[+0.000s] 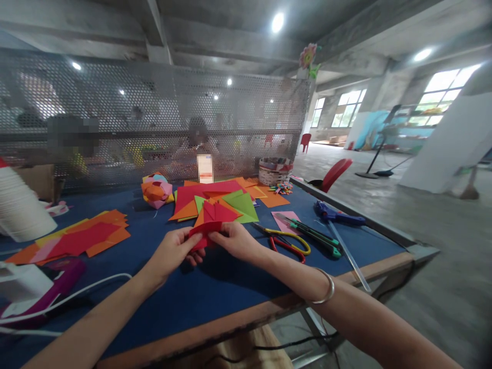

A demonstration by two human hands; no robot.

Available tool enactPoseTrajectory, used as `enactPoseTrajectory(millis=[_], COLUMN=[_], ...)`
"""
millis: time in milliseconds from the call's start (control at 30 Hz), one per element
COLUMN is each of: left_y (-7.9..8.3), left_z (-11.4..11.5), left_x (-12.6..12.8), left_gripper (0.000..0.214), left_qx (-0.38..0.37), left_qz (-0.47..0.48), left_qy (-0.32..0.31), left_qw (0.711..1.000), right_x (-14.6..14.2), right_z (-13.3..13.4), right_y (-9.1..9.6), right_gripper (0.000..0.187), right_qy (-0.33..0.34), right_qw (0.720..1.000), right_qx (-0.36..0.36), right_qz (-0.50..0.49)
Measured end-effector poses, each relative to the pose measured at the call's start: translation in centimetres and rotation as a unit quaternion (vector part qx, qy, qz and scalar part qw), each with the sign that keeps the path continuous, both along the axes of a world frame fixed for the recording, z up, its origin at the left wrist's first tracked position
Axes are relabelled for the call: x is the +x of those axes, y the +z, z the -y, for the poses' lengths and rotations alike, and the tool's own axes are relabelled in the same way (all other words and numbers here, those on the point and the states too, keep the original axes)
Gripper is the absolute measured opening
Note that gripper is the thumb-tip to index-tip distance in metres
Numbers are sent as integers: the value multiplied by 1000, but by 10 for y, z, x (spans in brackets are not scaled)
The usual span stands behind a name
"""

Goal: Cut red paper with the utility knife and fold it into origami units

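Between both hands, a little above the blue tabletop, is a piece of red paper (204, 229), apparently folded. My left hand (177, 250) grips its left side with the thumb on top and the other fingers beneath. On the right side, the thumb and fingers of my right hand (234, 241) pinch the same paper. Just beyond it lies a pile of coloured paper (192, 197) in red, orange and green. Scissors (286, 242) with red and yellow handles rest to the right of my right hand.
Green-handled tools (317, 238) and a blue glue gun (338, 214) with a clear glue stick (349, 259) lie at right. More paper sheets (84, 236) and stacked white cups (23, 210) are at left. A paper ball (157, 190) and a woven basket (275, 171) stand before the perforated screen (238, 118).
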State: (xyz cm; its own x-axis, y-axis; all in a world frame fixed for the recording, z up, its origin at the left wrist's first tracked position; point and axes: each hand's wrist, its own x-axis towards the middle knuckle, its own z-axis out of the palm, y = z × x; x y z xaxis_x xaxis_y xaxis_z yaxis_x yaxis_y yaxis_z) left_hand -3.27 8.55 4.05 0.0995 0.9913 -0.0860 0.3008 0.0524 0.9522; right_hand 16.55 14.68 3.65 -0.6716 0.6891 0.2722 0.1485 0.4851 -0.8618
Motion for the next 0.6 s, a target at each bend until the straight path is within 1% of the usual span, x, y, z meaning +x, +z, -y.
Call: enactPoseTrajectory(millis=[300, 533, 600], left_y=[1, 0, 1], left_z=[-2, -4, -3], left_x=[-2, -5, -4], left_gripper=[39, 37, 37], left_qx=[-12, -18, -19], left_qz=[-3, -11, -12], left_qy=[4, -9, -8], left_qw=[1000, 1000, 1000], right_x=[3, 2, 1], right_z=[3, 4, 4], right_y=[6, 6, 5], right_gripper=[30, 30, 30], right_qy=[-24, -34, -48], right_qw=[999, 999, 999], right_qx=[-5, 8, 14], right_qz=[25, 11, 0])
